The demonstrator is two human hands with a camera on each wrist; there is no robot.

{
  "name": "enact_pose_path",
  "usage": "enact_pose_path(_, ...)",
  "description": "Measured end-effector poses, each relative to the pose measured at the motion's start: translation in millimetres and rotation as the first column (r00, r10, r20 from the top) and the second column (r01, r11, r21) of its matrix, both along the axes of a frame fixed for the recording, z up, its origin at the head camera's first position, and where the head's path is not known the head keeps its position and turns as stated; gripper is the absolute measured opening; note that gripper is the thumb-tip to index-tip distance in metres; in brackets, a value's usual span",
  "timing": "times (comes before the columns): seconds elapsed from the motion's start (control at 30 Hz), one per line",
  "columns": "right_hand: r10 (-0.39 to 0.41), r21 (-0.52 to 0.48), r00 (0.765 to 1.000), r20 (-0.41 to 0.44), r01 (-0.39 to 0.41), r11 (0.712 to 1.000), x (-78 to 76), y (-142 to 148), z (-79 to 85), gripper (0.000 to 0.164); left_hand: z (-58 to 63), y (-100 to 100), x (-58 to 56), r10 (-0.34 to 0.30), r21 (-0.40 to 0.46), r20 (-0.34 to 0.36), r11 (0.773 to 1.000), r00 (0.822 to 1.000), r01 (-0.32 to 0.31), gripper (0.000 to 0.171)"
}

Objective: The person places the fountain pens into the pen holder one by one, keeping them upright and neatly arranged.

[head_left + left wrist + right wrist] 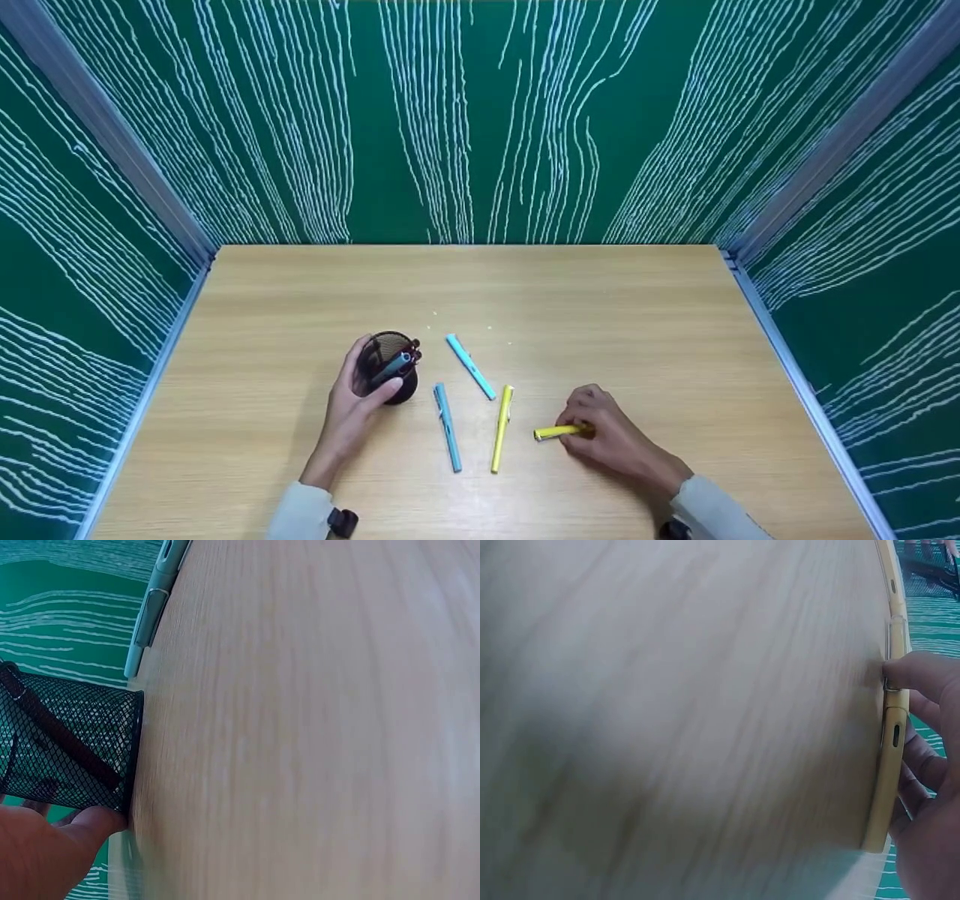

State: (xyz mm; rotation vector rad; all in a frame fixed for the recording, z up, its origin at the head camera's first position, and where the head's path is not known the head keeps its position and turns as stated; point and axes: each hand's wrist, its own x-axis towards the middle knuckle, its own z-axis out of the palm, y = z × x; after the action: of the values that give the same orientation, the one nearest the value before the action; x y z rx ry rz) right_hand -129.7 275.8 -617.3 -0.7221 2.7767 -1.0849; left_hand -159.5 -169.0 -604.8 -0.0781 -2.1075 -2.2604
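Note:
My left hand (pixel 349 417) grips a black mesh pen holder (pixel 386 347) from its left side, thumb across the near side. Inside lean a blue-grey pen (pixel 396 364) and some dark reddish-brown ones; through the mesh in the left wrist view a dark pen (pixel 64 731) slants. My right hand (pixel 611 437) pinches a yellow pen (pixel 553 433) by its middle, low at the tabletop. Its clip and cap show in the right wrist view, where the thumb (pixel 919 671) lies against the pen. Between the hands lie a second yellow pen (pixel 502 431) and a blue pen (pixel 448 429).
A light-blue pen (pixel 471 367) lies farther back on the wooden table (pixel 600 300). Small pale specks dot the wood behind it. Green panels (pixel 495 187) with white wavy lines close off the back and both sides.

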Motion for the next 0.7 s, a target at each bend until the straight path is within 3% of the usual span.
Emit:
enact_pose_path(0.17,-0.02,-0.033,0.999,0.025,0.021,0.999,-0.9,1,5.7,0.02,0.5,0,0.4,0.003,-0.02,0.004,1.0,1.0,-0.003,0.093)
enact_pose_path(0.4,-0.018,-0.118,1.0,-0.022,0.015,0.993,-8.7,-1,17.4,0.024,1.6,-1,-0.3,0.001,-0.036,0.013,0.999,1.0,-0.001,0.093)
enact_pose_path(0.7,-0.057,-0.157,0.998,-0.019,0.053,0.986,-17.2,-8,34.6,0.028,0.7,-1,0.4,0.015,-0.065,0.022,0.998,1.0,-0.014,0.093)
